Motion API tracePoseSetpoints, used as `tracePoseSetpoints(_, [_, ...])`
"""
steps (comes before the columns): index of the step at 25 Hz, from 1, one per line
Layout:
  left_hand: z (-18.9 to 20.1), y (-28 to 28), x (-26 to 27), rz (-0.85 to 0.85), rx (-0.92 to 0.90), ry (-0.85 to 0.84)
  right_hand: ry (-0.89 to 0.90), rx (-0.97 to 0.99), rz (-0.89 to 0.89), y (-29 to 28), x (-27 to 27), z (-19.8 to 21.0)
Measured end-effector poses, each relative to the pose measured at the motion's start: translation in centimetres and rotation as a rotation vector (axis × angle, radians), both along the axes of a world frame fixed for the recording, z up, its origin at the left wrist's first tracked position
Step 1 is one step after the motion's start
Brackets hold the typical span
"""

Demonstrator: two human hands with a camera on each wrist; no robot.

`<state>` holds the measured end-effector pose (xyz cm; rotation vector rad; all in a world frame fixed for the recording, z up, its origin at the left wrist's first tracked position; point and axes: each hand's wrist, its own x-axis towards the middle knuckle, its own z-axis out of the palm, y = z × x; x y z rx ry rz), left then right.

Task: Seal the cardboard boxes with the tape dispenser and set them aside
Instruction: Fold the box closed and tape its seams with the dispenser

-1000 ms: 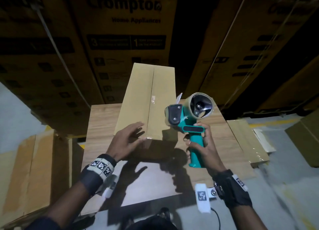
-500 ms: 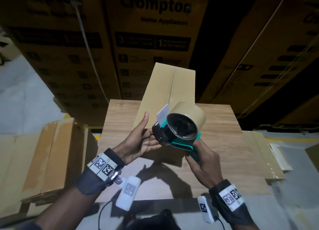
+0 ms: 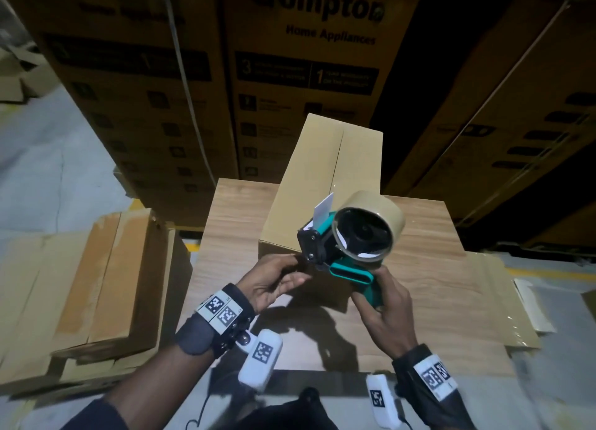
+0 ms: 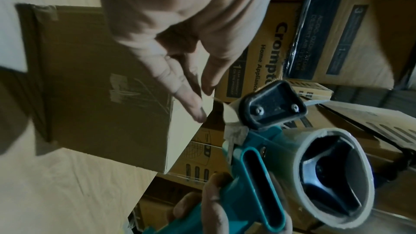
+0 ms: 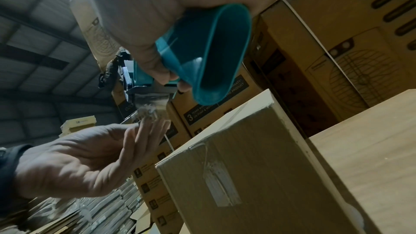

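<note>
Both hands meet at the table's near centre: the right hand point(image 3: 382, 304), wrist at five o'clock, wraps the teal handle of the tape dispenser point(image 3: 346, 239), tilted with its roll toward one o'clock. Left hand point(image 3: 274, 279), reaching from seven o'clock, has its fingers point(image 5: 148, 131) straight and close together at the loose tape end under the dispenser's black nose. Behind, at twelve o'clock, the cardboard box point(image 3: 319, 184) lies on the wooden table point(image 3: 435, 268).

Beyond your fingers you have tall printed Crompton cartons point(image 3: 309, 74) stacked like a wall; under them lies the wooden tabletop point(image 3: 429, 268), with flattened cardboard sheets point(image 3: 503, 300) off its right edge.
</note>
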<state>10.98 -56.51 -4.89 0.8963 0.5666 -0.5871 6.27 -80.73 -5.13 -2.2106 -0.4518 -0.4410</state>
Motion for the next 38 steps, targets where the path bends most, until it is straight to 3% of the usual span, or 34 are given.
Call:
tracePoseSetpoints(3, [-0.3, 0.9, 0.3, 0.078, -0.042, 0.018, 0.038, 0.007, 0.031, -0.3, -0.3, 0.1])
tracePoseSetpoints(7, [-0.2, 1.7, 0.5, 0.044, 0.015, -0.054, 0.093, 0.003, 0.059, -0.9, -0.2, -0.2])
tracePoseSetpoints(14, [-1.4, 1.9, 0.4, 0.035, 0.408, -0.249, 0.197, 0.024, 0.087, -0.5, 1.3, 0.1])
tracePoseSetpoints(20, [-1.2, 4.7, 1.1, 0.063, 0.568, -0.303, 0.278, -0.106, 0.161, 1.6, 3.9, 0.8])
tracePoseSetpoints(23, [-1.4, 8.5, 1.7, 0.217, 0.528, -0.263, 0.348, -0.041, 0.150, -0.5, 5.0, 1.8])
tracePoseSetpoints(26, [-2.0, 11.1, 2.1, 0.219, 0.558, -0.259, 0.368, -0.017, 0.188, -3.8, 5.2, 2.5])
tracePoseSetpoints(38, [-4.3, 7.8, 3.6, 0.311, 0.762, -0.318, 0.374, -0.095, 0.151, -5.6, 6.8, -0.4])
